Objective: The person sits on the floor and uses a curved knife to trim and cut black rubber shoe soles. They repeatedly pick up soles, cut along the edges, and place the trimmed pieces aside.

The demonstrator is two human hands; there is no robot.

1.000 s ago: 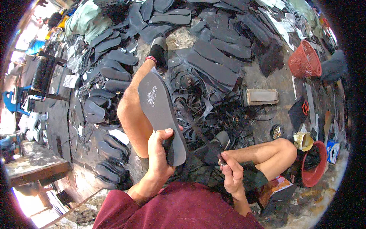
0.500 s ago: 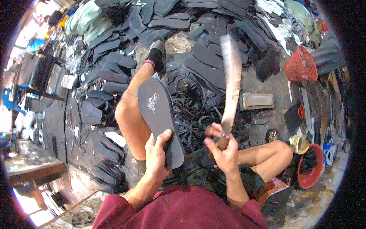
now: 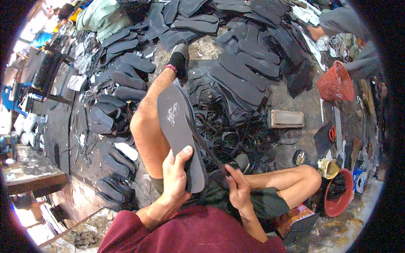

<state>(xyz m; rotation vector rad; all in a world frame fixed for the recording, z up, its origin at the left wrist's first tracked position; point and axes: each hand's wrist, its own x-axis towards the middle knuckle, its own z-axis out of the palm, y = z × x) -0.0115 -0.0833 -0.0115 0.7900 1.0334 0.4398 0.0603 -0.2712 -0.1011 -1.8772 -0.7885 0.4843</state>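
In the head view, your left hand (image 3: 177,177) is closed on the lower end of a grey-faced sole (image 3: 174,126), thumb flat on its face. The sole is held up in front of your bent left leg (image 3: 145,120), toe end away from you. Your right hand (image 3: 239,189) is closed around the handle of a knife (image 3: 209,151), whose dark blade runs along the sole's right edge; whether it bites in, you cannot tell from here.

Obstructions: a tangle of black scraps (image 3: 242,139) lies beyond the knife, and your right leg (image 3: 291,181) is folded just beside your right hand. Farther off are loose black soles (image 3: 240,80), a pale block (image 3: 287,119), orange-handled scissors (image 3: 332,133), a yellowish tin (image 3: 327,168) and a red basket (image 3: 336,82). Near that basket, another person's grey sleeve (image 3: 344,22) enters at upper right.
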